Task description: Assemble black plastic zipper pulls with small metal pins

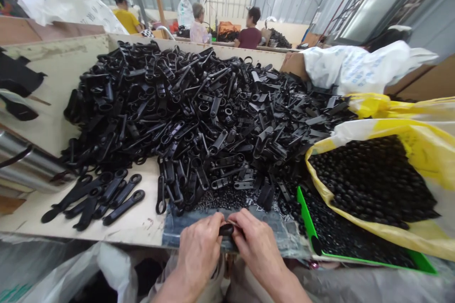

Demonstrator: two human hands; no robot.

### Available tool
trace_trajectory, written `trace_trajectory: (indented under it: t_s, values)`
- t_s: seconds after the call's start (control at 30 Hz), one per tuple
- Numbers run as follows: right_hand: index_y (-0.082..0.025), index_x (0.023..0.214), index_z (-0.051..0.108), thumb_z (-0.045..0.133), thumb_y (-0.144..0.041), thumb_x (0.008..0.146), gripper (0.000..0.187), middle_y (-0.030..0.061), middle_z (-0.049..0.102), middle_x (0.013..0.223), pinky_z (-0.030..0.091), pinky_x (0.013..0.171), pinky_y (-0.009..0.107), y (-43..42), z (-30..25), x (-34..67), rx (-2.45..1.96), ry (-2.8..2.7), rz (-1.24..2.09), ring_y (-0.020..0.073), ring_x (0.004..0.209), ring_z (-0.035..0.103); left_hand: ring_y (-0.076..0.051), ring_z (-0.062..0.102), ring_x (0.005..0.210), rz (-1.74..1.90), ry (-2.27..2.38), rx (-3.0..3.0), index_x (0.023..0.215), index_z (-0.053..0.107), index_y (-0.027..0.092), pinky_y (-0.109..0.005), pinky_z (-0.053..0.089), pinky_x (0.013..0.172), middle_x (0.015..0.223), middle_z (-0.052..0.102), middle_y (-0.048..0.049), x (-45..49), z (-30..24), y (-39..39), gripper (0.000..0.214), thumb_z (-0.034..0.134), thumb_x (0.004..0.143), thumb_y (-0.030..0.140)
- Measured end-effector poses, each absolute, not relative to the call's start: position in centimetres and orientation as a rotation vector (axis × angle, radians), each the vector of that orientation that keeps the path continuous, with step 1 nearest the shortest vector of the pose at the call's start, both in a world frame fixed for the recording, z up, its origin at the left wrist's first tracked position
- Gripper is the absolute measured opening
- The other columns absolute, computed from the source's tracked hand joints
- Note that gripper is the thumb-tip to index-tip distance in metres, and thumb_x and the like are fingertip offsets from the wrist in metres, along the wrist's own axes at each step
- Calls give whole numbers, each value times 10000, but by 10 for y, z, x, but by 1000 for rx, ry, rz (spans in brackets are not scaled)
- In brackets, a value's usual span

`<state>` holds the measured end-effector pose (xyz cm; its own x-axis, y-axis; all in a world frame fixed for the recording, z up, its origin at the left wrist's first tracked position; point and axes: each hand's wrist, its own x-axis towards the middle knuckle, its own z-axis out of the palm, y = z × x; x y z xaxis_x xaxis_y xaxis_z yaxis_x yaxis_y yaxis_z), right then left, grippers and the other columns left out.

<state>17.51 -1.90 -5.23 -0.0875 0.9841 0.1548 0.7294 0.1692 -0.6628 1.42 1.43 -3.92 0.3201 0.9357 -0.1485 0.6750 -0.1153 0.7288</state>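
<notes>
My left hand (201, 241) and my right hand (256, 241) meet over the front edge of the bench, fingers closed around one small black plastic part (226, 230). Its rounded end shows between the fingertips; the rest is hidden by my hands. Under them lies a bluish plastic sheet (177, 227). Just beyond are small metal pins (262, 201) and a heap of tiny dark pieces (220, 199). A great pile of black plastic parts with ringed ends (170, 99) rises behind.
Several longer black handles (124, 203) lie at left, near a steel flask (28, 161). At right, a yellow-and-white sack (419, 137) of round black pieces stands over a green tray (307, 218). A white bag (110, 270) hangs below the front edge. Three people sit far behind.
</notes>
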Motion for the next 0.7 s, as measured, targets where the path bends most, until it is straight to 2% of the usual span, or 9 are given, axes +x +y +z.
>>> trace_trajectory:
  t_s: [0.1,0.2,0.27,0.4,0.57,0.63,0.7]
  values:
    - [-227,965,706,570,-27,890,254,11,714,890,452,653,246,-18,-49,181,-1700,-1951,552,179,753,690,-370,744,936,387,1435,2005,997,705,219,-392,442,741,958,795,-121,12,-46,15,369,451,820,19]
    - [-244,1010,724,618,-150,965,148,-8,742,908,493,711,226,-10,-36,201,-1681,-1888,530,161,797,703,-326,765,917,383,1437,2115,1162,660,274,-360,476,720,983,801,-70,5,-56,15,369,463,891,120]
    - [-247,1019,730,596,-207,1003,141,-5,754,934,503,731,216,-1,-25,221,-1750,-1835,412,153,812,705,-286,770,865,436,1438,2094,1194,642,305,-333,489,709,933,797,-36,1,-60,15,347,481,908,192]
    - [-225,967,731,557,-227,1023,182,35,764,959,485,746,245,27,-8,255,-1932,-1801,215,180,843,711,-227,724,719,611,1503,1752,1054,659,301,-282,508,677,768,732,18,-1,-55,14,235,549,911,451]
    - [-211,901,751,567,-240,1020,221,90,796,937,439,666,271,58,-5,253,-2183,-1787,88,235,833,748,-239,682,880,811,1422,1342,923,700,234,-272,530,796,919,740,-31,3,-37,15,422,694,787,634]
    - [-197,879,756,555,-248,1025,254,120,800,925,432,655,278,65,-6,246,-2255,-1762,66,249,824,756,-227,656,824,839,1375,1236,881,705,225,-252,516,714,855,716,-35,2,-35,14,455,769,736,652]
    - [-190,850,758,562,-246,1017,263,134,800,914,434,657,282,69,-7,240,-2293,-1739,71,258,828,761,-184,605,663,825,1321,1083,874,692,229,-222,457,560,708,649,-4,0,-36,13,472,841,684,634]
